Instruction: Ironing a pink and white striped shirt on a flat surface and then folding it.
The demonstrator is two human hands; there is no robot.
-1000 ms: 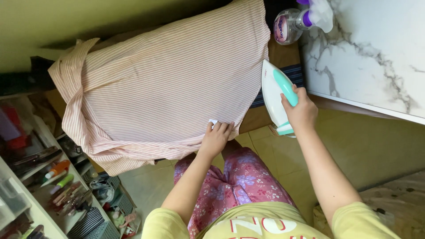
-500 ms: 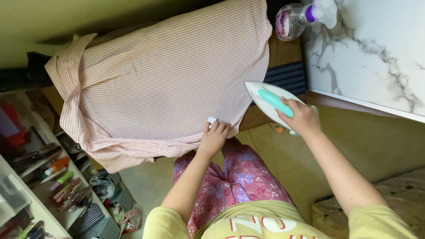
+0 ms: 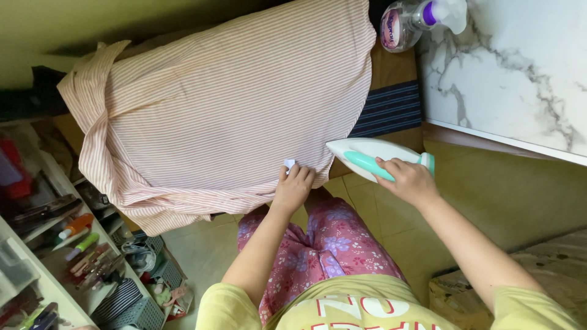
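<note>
Striped cloth — a pink-and-white shirt [image 3: 226,110] — is spread over a padded board [image 3: 391,104] that fills the upper middle of the frame, its brown cover and a dark blue striped band left bare at the right end. A white marble top [image 3: 520,73] is seen at the upper right, with a clear spray bottle [image 3: 416,21] standing at its left edge, just above the board's bare end. Yellowish floor tiles [image 3: 520,201] lie below, and open shelves [image 3: 67,244] crowded with tubes and small tools are seen at the lower left.

The shirt's near hem is pressed flat by the left hand [image 3: 295,188], fingers laid on the cloth just beside a small white tag [image 3: 289,163]. The iron [image 3: 373,159] — white with a teal handle — is gripped around its handle by the right hand [image 3: 408,180], just right of centre. Its pointed tip is turned toward the shirt's lower right edge and lies near it; whether the two touch cannot be told. The two hands are near each other, the iron's tip between them.
</note>
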